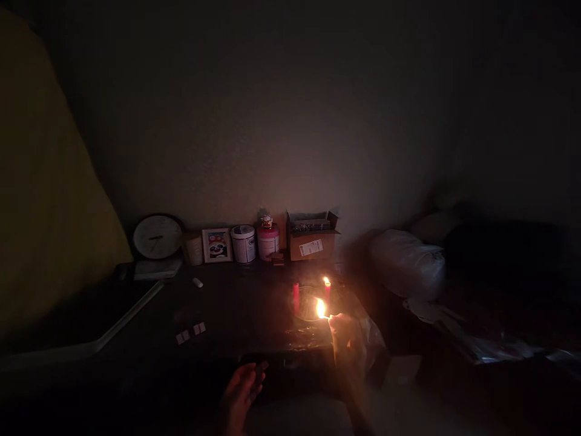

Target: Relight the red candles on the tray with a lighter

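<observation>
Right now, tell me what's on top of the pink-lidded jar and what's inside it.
A small figurine stands on the lid of the jar. The contents can't be seen; the lid and sides cover them.

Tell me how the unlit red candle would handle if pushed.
The unlit red candle would probably tip if nudged near its top, as it stands upright and narrow; whether its base is stuck down, I cannot tell. Being slim, it is likely light. Looking straight-sided, it may roll once on its side.
</observation>
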A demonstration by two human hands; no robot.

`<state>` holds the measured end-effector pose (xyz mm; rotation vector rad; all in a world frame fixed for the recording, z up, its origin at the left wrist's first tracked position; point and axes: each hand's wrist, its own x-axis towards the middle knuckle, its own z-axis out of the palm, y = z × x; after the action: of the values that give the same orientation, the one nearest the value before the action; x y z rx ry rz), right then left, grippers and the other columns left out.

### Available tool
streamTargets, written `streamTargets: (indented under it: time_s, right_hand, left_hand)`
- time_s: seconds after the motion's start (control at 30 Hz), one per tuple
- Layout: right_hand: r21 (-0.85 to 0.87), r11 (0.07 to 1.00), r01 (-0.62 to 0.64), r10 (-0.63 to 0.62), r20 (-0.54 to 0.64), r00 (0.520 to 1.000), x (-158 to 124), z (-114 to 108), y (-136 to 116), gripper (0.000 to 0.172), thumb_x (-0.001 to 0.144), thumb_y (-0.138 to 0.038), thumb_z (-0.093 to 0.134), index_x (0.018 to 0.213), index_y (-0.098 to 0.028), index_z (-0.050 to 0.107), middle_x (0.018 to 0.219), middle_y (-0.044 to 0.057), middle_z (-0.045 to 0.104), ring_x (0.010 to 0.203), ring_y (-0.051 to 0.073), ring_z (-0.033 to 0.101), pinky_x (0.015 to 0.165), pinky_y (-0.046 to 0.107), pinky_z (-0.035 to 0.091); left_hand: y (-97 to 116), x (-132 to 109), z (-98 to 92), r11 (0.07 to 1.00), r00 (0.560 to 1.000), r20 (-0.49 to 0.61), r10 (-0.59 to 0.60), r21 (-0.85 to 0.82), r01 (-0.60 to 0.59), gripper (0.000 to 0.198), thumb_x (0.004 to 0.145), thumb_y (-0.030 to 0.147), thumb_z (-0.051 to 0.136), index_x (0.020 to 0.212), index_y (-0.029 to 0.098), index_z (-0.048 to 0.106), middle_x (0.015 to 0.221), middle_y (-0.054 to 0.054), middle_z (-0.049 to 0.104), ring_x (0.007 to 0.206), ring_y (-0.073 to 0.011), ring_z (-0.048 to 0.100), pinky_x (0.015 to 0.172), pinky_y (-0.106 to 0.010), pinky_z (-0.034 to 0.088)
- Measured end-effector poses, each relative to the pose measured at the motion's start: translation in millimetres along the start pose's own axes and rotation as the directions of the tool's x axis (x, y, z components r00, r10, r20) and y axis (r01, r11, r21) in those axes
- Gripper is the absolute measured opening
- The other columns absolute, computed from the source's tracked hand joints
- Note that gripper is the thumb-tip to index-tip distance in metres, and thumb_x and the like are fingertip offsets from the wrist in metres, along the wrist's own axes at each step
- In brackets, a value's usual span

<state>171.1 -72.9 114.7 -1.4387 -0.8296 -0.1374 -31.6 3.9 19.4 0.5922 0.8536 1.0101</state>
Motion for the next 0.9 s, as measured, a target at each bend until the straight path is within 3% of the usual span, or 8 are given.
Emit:
streamTargets:
  time_s: [0.2,0.3,0.43,0.7,0.9]
  right_hand:
    - [0.015,1.000,0.019,-0.020,0.062,0.998,0,2,4,0.026,0.086,-0.037,0.050,0.082,-0.018,0.066,0.089,0.006,0.064,0.085,0.019,0.056,0.074,0.030,0.045]
    - [0.023,1.000,0.021,-0.023,0.063,0.998,0,3,5,0.025,0.086,-0.037,0.051,0.081,-0.017,0.066,0.090,0.007,0.063,0.088,0.019,0.056,0.074,0.029,0.045]
    - [0.029,0.998,0.049,-0.051,0.058,0.997,3,5,5,0.022,0.084,-0.037,0.054,0.081,-0.018,0.066,0.095,0.006,0.061,0.089,0.019,0.055,0.072,0.027,0.045]
    - [0.070,0.996,0.052,-0.057,0.078,0.995,6,14,12,0.018,0.085,-0.034,0.055,0.085,-0.019,0.064,0.094,0.005,0.059,0.084,0.017,0.056,0.070,0.027,0.045]
    - [0.119,0.992,0.040,-0.052,0.100,0.994,10,19,7,0.021,0.085,-0.037,0.054,0.083,-0.019,0.064,0.087,0.003,0.060,0.080,0.016,0.057,0.069,0.026,0.046]
  left_hand:
    - [1,0,-2.0,0.997,0.999,0.013,-0.047,-0.066,0.048,0.064,0.021,0.039,0.092,0.073,0.014,0.066,0.084,-0.012,0.073,0.077,-0.0248,0.067,0.068,-0.030,0.051]
    - [-6,6,-13.0,0.997,0.997,0.065,-0.046,-0.062,0.050,0.056,0.031,0.039,0.090,0.076,0.016,0.065,0.088,-0.013,0.072,0.081,-0.0259,0.066,0.072,-0.032,0.050]
    - [-19,15,-26.1,0.999,0.993,0.114,0.033,-0.001,-0.033,0.050,0.049,0.042,0.085,0.087,0.017,0.065,0.097,-0.014,0.070,0.092,-0.0307,0.065,0.079,-0.037,0.050]
    - [-14,7,-23.4,0.996,0.988,0.125,0.091,-0.017,-0.090,0.048,0.052,0.045,0.084,0.087,0.018,0.067,0.094,-0.012,0.071,0.090,-0.0297,0.065,0.079,-0.037,0.051]
    - [-15,6,-24.4,1.000,0.997,0.072,0.030,-0.005,-0.030,0.049,0.053,0.049,0.081,0.089,0.019,0.067,0.099,-0.012,0.071,0.097,-0.0318,0.063,0.082,-0.039,0.051]
